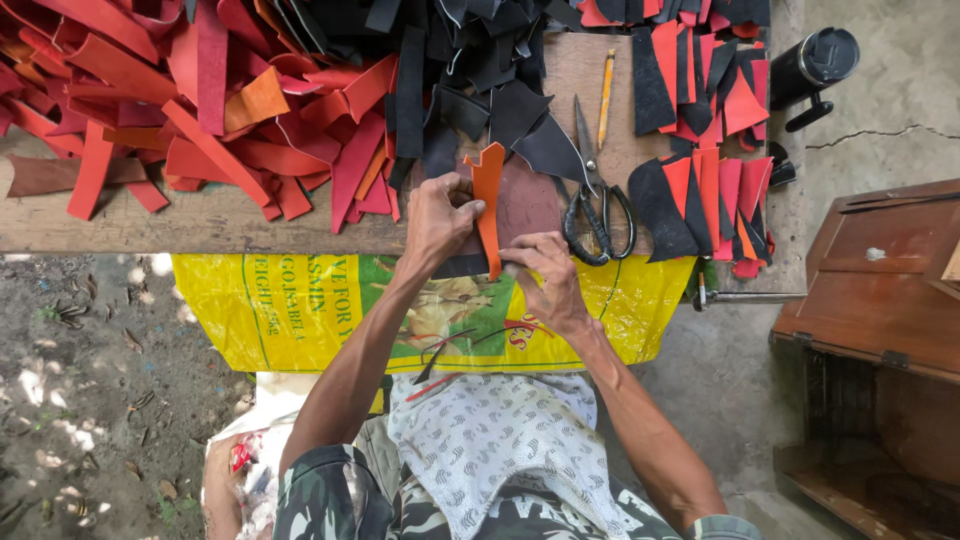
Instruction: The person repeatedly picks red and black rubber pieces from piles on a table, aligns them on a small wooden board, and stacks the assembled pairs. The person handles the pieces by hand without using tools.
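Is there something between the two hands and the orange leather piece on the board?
No. Both the left hand and the right hand already grip the orange leather piece directly; nothing visible lies between them.

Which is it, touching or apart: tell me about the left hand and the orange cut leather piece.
Touching. The head view shows the left hand pinching the orange cut leather piece near its top edge, with fingertips overlapping it.

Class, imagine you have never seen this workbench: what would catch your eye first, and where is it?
First, the orange leather piece at centre, pinched by the left hand and right hand. Then the heap of red and black leather strips across the wooden bench, and the black scissors just right of the hands.
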